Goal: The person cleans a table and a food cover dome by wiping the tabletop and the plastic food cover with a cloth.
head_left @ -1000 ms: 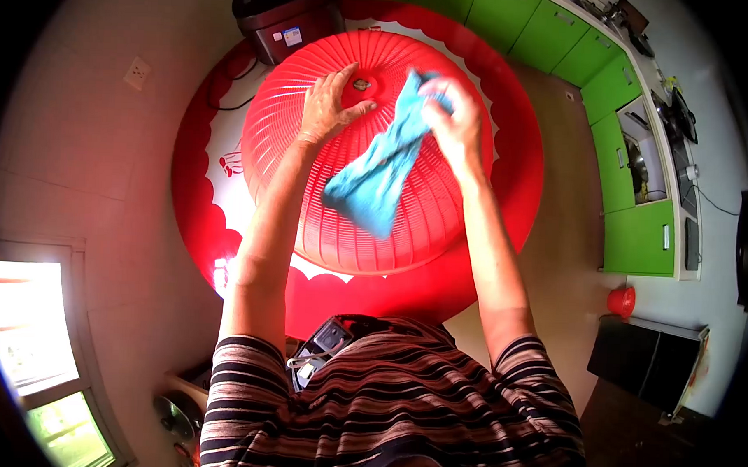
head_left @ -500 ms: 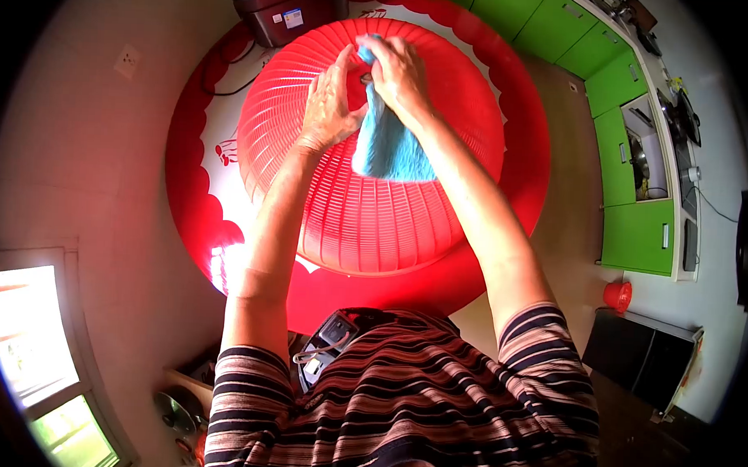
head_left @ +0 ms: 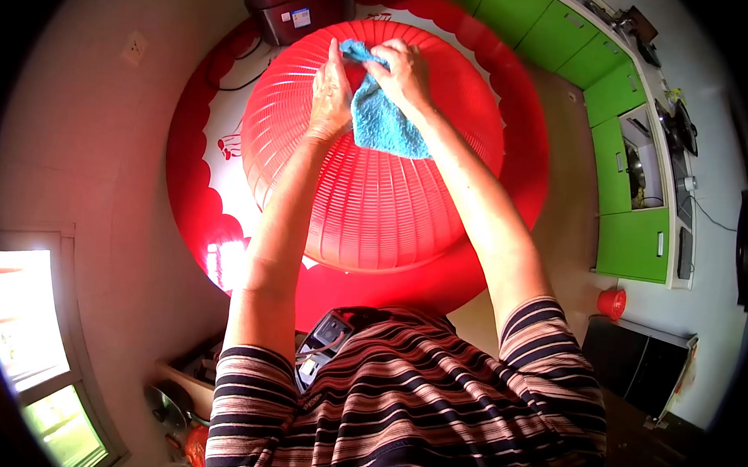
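Note:
A light-blue cloth (head_left: 386,128) with a fuzzy, towel-like surface hangs over the top of a red, domed, slatted plastic food cover (head_left: 375,209). My right hand (head_left: 404,74) is closed around the cloth's upper part, near the crown of the cover. To its left, my left hand (head_left: 331,99) is held upright, its fingers stretched out and the palm side facing the cloth. The cloth's upper end reaches across to the left fingertips. Whether the left hand presses on the cover behind it cannot be made out.
Beneath the cover is a round table (head_left: 355,295) with a red scalloped border. A dark appliance (head_left: 303,21) with a cord stands at its far edge. Green cabinets (head_left: 633,247) line the right side, near a red bucket (head_left: 611,303). A window (head_left: 33,329) is at lower left.
The cloth's lower edge has risen, and its upper end now stretches between both hands. My left hand has turned more upright, its fingers closer together. My right hand still grips the cloth.

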Motion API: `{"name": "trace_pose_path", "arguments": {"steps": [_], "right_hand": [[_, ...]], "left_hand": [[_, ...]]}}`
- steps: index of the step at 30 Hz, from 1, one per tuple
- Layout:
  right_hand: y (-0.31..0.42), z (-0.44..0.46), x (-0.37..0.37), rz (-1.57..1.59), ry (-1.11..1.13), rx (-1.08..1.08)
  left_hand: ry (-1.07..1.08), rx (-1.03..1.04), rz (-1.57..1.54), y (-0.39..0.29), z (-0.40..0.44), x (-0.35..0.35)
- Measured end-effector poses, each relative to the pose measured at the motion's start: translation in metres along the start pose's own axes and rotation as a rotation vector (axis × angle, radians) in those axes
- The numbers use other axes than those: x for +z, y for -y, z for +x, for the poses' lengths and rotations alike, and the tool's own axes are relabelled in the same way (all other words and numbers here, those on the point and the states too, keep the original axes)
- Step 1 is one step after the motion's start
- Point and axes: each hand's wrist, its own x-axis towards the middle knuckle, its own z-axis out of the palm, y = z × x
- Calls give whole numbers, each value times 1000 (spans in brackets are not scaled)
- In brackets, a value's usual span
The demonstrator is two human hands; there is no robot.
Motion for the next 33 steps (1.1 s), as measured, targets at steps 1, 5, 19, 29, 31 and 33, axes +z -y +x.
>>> {"name": "trace_pose_path", "arguments": {"steps": [1, 5, 19, 29, 31, 33], "right_hand": [[0, -5, -4, 43, -5, 0], [6, -43, -32, -34, -90, 29], [19, -108, -91, -197, 18, -51], [-53, 2, -20, -349, -172, 127], [-50, -3, -23, -379, -142, 145], [-39, -12, -31, -405, -45, 103]], "left_hand": [[20, -19, -5, 3, 0, 1], [58, -24, -64, 6, 1, -2], [226, -99, 246, -23, 6, -13], [116, -49, 200, -14, 2, -10], [62, -44, 118, -12, 2, -7], [57, -42, 132, -14, 2, -9]]}}
